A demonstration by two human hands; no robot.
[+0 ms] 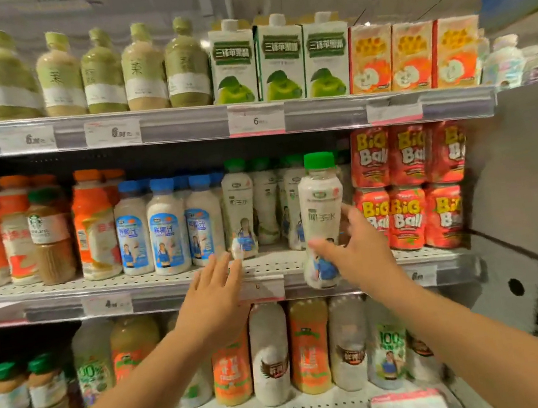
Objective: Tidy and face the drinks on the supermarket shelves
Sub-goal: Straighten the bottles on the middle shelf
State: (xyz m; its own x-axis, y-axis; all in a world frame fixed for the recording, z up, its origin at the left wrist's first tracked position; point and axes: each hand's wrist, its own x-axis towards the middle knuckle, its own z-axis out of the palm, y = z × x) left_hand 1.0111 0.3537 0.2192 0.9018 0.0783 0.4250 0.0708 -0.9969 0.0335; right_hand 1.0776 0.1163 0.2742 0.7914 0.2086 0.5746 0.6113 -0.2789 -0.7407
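Observation:
My right hand [357, 250] grips a white coconut-water bottle with a green cap [322, 210], held upright in front of the middle shelf's edge, clear of the shelf. Behind it stand more green-capped white bottles [240, 207] in the same row. My left hand [215, 287] reaches toward the foot of the leftmost green-capped bottle with its fingers straight, holding nothing; its fingertips are just short of that bottle. Blue-capped bottles [167, 225] stand to the left of that row.
Red "Big Ball" cans [403, 185] are stacked two high right of the held bottle. Orange bottles [94, 225] and a Starbucks bottle [50, 234] stand at the left. Cartons [282, 60] and tea bottles fill the top shelf; juice bottles [310, 346] the lower one. A grey side panel [520, 203] closes the right.

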